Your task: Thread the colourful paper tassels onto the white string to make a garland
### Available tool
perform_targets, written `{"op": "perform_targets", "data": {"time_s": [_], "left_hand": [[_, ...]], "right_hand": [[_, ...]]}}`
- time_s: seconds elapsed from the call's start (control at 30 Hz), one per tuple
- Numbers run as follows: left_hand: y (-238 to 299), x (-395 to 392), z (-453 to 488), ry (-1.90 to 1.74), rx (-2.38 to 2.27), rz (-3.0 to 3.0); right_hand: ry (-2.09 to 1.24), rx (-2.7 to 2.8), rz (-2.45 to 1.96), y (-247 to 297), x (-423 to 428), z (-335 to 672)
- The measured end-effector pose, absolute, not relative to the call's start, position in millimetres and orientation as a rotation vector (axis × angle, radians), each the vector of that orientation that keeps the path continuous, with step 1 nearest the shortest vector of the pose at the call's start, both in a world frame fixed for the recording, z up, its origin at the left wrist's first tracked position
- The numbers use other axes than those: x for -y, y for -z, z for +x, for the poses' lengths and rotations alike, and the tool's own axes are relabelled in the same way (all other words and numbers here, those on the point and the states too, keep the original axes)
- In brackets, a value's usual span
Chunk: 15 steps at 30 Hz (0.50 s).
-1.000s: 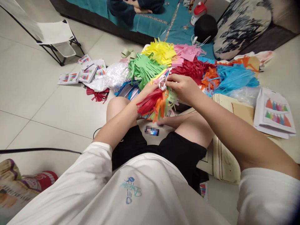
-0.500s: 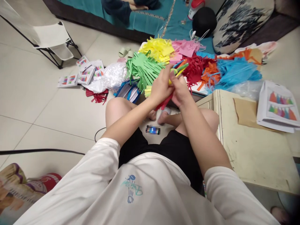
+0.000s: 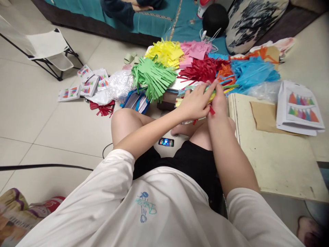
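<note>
A bundle of coloured paper strips [image 3: 230, 88] is pressed between my two hands, in front of my right knee. Green and yellow ends stick out to the right, and a short red end hangs below. My left hand [image 3: 197, 102] lies across the bundle from the left, its fingers fairly straight, laid over the palm side of my right hand [image 3: 219, 100]. The right fingers point up and away behind the strips. Most of the bundle is hidden between the palms. Just beyond are fringed paper piles in green [image 3: 154, 77], yellow [image 3: 166, 54] and dark red [image 3: 203, 67].
A cream cabinet [image 3: 277, 164] at my right carries brown paper and a white packet [image 3: 300, 108]. Blue fringe [image 3: 254, 73] lies behind it. A phone [image 3: 166, 142] is on the floor between my legs. A folding chair [image 3: 46, 44] stands left. Someone's legs [image 3: 118, 12] show on the sofa.
Both hands have moved right with the strips. My fingers were closed around the bundle; now the left fingers are straighter and the palms press it. The view has shifted slightly.
</note>
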<state>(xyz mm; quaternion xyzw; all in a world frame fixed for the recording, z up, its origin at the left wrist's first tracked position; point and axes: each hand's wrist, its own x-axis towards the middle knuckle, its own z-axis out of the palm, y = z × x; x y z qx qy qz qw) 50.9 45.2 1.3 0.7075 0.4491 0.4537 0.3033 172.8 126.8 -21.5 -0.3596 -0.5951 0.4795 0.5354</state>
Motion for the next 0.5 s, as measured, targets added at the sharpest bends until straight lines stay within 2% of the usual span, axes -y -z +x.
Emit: {"op": "perform_targets", "data": {"time_s": [0.1, 0.27, 0.37, 0.5], "left_hand": [[-15.1, -34.9, 52.7, -1.254, -1.044, 1.814], [-37.8, -16.4, 50.2, -1.351, -0.826, 1.672], [-37.5, -10.1, 44.8, -1.451, -0.874, 1.764], [-17.3, -24.7, 29.0, -1.641, -1.087, 1.827]], "right_hand": [[-1.186, 1.359, -0.765, 19.4, -135.7, 199.0], [-0.96, 1.181, -1.024, -13.0, -109.6, 228.1], [-0.822, 1.109, -1.09, -32.6, -97.5, 266.3], [-0.636, 1.234, -1.346, -69.7, -89.7, 382.2]]}}
